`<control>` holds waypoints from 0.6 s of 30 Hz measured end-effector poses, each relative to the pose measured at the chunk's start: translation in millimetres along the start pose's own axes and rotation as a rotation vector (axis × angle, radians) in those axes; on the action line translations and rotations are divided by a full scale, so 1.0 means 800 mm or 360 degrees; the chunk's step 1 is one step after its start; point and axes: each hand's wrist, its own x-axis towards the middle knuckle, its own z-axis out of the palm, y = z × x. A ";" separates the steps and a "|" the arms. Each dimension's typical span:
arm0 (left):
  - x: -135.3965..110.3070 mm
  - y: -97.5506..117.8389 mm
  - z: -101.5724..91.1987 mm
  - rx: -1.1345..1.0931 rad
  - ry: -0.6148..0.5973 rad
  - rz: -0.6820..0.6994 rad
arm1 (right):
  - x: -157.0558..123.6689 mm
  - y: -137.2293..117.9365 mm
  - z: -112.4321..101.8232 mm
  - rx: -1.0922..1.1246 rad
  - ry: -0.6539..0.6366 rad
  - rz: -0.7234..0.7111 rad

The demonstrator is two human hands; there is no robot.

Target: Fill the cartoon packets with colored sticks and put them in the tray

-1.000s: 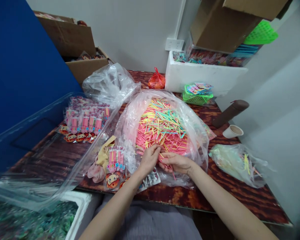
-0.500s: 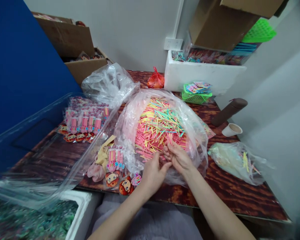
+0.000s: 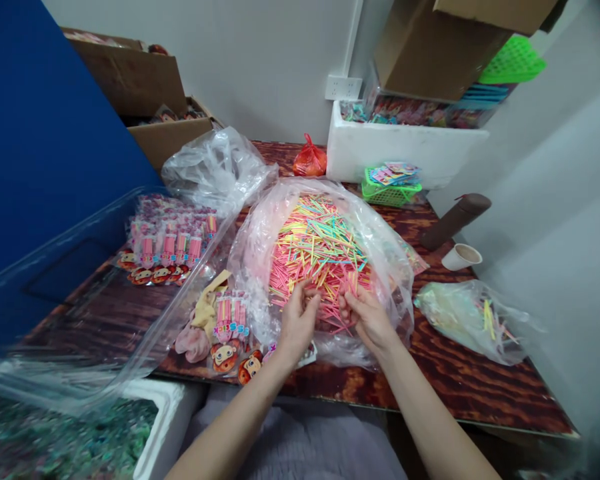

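A large clear plastic bag (image 3: 253, 247) lies open with a heap of thin pink, yellow and green sticks (image 3: 315, 243) in it. My right hand (image 3: 367, 317) is closed on a small bunch of mostly pink sticks (image 3: 351, 283), held upright over the heap's near right side. At the heap's near edge, my left hand (image 3: 299, 321) has its thumb and fingers apart and curved, with nothing visible between them. Left of the bag lie small filled packets of sticks (image 3: 231, 317) with cartoon-head cards (image 3: 225, 358). Another cartoon card (image 3: 250, 368) sits partly behind my left forearm.
More filled packets (image 3: 167, 247) lie at the left beside a clear plastic sheet or cover (image 3: 175, 300). At right are a brown flask (image 3: 455, 220), a paper cup (image 3: 461, 257) and a plastic bag (image 3: 473, 320). Behind stand a green basket (image 3: 390, 193) and a white foam box (image 3: 405, 150).
My hands were close together over the near edge of the heap and have moved apart. The left went left and slightly forward; the right moved slightly right with its bunch of sticks.
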 end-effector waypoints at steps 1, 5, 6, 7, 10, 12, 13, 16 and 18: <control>0.004 0.002 -0.001 -0.0003 0.0009 0.0065 | -0.004 0.004 -0.004 -0.0092 -0.0067 0.0104; 0.018 0.004 0.007 0.0067 -0.0142 0.0177 | -0.007 0.020 -0.013 -0.0246 -0.0353 0.0388; 0.020 0.003 0.010 0.0131 -0.0189 0.0172 | -0.004 0.022 -0.014 -0.0255 -0.0404 0.0386; 0.022 0.002 0.014 0.0212 -0.0224 0.0175 | -0.001 0.021 -0.014 -0.0271 -0.0445 0.0370; 0.023 0.005 0.021 0.0487 -0.0298 0.0273 | 0.009 0.012 -0.015 -0.0346 -0.0564 0.0374; 0.021 0.011 0.021 0.0625 -0.0395 0.0366 | 0.011 0.005 -0.014 -0.0352 -0.0647 0.0411; 0.019 0.015 0.019 0.0669 -0.0446 0.0408 | 0.011 0.002 -0.014 -0.0343 -0.0670 0.0413; 0.007 0.029 0.000 0.0743 -0.0444 0.0550 | 0.006 0.005 -0.013 -0.0336 -0.0578 0.0285; -0.009 0.035 -0.023 0.0838 -0.0296 0.0634 | -0.003 0.016 -0.015 -0.0374 -0.0413 0.0084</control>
